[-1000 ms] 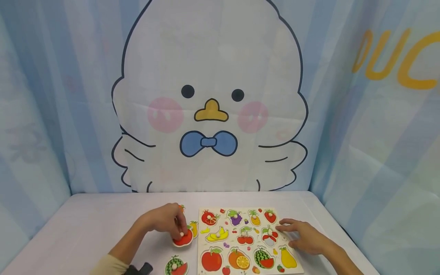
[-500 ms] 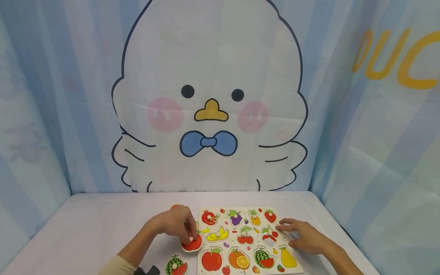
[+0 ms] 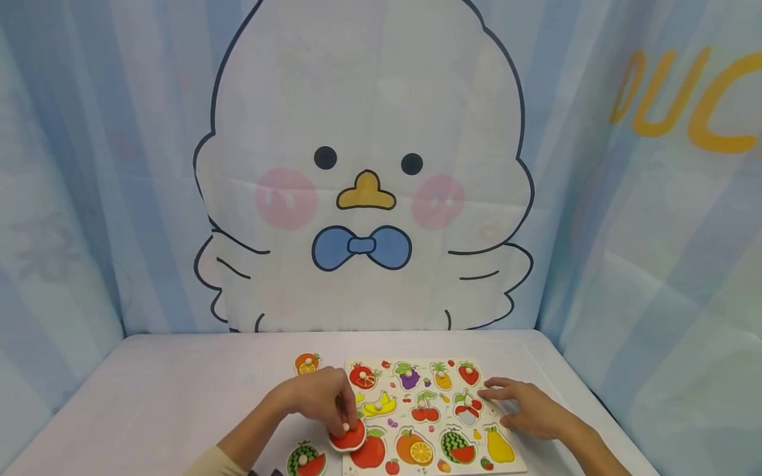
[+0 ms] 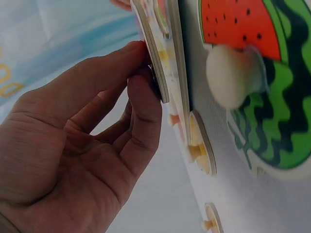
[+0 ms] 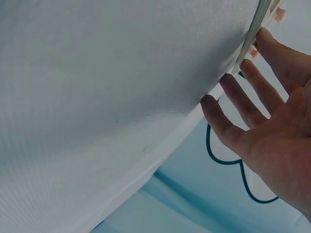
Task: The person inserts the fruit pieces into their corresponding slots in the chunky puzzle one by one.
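Observation:
My left hand (image 3: pixel 324 400) pinches the pale knob of a red apple puzzle piece (image 3: pixel 352 439), thumb and fingertips together. The piece overlaps the left edge of the wooden fruit puzzle board (image 3: pixel 508 469) and part of the large printed apple (image 3: pixel 372 456). In the left wrist view it is seen edge-on as a thin apple piece (image 4: pixel 155 65) above the board. At the board's right edge, my right hand (image 3: pixel 530 410) rests with fingers spread. The right wrist view has that hand (image 5: pixel 277 121) with its fingertips along the board's edge and the tabletop.
A watermelon piece (image 3: pixel 306 461) with a knob lies left of the board, near the front. Farther back is an orange piece (image 3: pixel 306 363). A yellow knobbed piece (image 4: pixel 201 145) shows in the left wrist view. Knobbed pieces such as the grapes (image 3: pixel 407 377) sit in the board's upper rows.
My left hand has carried the apple piece rightward and slightly nearer, from the tabletop to over the board's left edge. The orange piece behind is uncovered. My right hand stays put.

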Demonstrator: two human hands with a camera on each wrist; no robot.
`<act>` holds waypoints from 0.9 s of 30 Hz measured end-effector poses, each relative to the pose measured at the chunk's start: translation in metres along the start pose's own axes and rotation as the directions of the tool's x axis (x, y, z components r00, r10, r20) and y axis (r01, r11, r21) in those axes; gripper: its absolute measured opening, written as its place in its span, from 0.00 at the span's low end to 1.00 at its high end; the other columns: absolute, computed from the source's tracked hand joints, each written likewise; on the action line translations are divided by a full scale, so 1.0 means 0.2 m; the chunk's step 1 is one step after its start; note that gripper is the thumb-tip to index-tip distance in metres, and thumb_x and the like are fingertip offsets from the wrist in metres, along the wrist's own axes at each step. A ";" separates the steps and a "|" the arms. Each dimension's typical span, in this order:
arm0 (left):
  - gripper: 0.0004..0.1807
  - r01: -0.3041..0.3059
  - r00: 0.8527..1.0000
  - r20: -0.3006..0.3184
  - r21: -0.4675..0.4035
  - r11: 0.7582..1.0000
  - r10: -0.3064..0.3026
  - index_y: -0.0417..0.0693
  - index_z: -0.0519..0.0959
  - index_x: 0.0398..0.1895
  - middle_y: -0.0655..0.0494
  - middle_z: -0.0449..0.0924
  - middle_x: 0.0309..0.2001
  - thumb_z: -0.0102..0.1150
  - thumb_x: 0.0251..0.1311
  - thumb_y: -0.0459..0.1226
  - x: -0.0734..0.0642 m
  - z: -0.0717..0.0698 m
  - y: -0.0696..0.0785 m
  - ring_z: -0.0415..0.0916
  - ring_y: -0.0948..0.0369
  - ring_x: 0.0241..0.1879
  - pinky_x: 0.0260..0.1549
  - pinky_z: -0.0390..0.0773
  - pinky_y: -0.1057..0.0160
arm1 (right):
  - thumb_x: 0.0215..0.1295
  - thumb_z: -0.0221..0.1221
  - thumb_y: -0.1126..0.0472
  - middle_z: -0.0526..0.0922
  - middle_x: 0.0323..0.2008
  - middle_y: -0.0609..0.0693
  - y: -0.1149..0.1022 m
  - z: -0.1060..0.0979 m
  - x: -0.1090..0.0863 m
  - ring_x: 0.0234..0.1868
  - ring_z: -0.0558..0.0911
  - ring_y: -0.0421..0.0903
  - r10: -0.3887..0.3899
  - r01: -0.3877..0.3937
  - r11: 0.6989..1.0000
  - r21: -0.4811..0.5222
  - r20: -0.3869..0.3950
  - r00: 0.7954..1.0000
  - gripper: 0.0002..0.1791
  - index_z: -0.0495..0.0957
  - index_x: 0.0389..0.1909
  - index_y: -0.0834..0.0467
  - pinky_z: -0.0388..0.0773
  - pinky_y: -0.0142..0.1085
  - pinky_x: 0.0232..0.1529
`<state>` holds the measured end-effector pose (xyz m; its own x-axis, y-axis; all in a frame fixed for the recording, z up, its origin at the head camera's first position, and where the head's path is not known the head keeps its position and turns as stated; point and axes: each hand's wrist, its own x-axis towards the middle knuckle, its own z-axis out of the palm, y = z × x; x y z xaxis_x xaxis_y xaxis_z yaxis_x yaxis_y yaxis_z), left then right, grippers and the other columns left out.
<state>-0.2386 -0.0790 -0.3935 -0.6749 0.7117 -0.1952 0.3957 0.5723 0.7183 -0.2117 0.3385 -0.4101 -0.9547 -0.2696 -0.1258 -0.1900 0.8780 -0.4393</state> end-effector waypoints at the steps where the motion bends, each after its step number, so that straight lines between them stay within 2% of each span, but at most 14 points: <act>1: 0.11 -0.006 1.000 0.006 0.000 1.000 0.006 0.50 0.89 0.26 0.63 0.84 0.27 0.75 0.50 0.25 0.00 0.01 0.00 0.73 0.67 0.27 0.29 0.75 0.71 | 0.57 0.73 0.68 0.77 0.68 0.56 0.00 0.00 0.00 0.68 0.73 0.66 -0.001 0.001 1.000 0.000 -0.001 1.000 0.28 0.85 0.61 0.50 0.67 0.69 0.67; 6: 0.11 -0.028 0.999 0.024 0.024 0.999 0.027 0.52 0.89 0.25 0.65 0.84 0.25 0.76 0.48 0.25 0.03 0.04 0.02 0.73 0.70 0.25 0.29 0.74 0.72 | 0.56 0.73 0.69 0.77 0.68 0.56 0.00 0.00 0.00 0.68 0.73 0.66 0.000 0.000 1.000 -0.002 -0.005 1.000 0.28 0.85 0.60 0.50 0.67 0.69 0.67; 14: 0.09 -0.027 0.998 0.055 0.042 0.999 0.025 0.52 0.89 0.25 0.65 0.82 0.23 0.76 0.50 0.27 0.06 0.08 0.06 0.72 0.69 0.26 0.31 0.74 0.72 | 0.57 0.73 0.68 0.77 0.68 0.55 0.00 0.00 0.00 0.68 0.73 0.65 0.016 -0.016 1.000 0.004 -0.004 1.000 0.28 0.85 0.60 0.49 0.67 0.69 0.67; 27: 0.08 -0.065 0.995 0.084 0.089 0.994 0.057 0.51 0.90 0.26 0.68 0.81 0.22 0.77 0.50 0.28 0.10 0.11 0.09 0.71 0.71 0.24 0.29 0.74 0.73 | 0.57 0.73 0.68 0.77 0.68 0.55 0.00 0.01 0.00 0.68 0.73 0.65 0.021 -0.021 1.000 -0.003 -0.013 1.000 0.28 0.85 0.60 0.49 0.67 0.68 0.67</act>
<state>-0.2324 -0.0456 -0.3996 -0.5964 0.7750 -0.2089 0.4925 0.5588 0.6673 -0.2110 0.3377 -0.4111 -0.9614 -0.2458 -0.1236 -0.1704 0.8847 -0.4338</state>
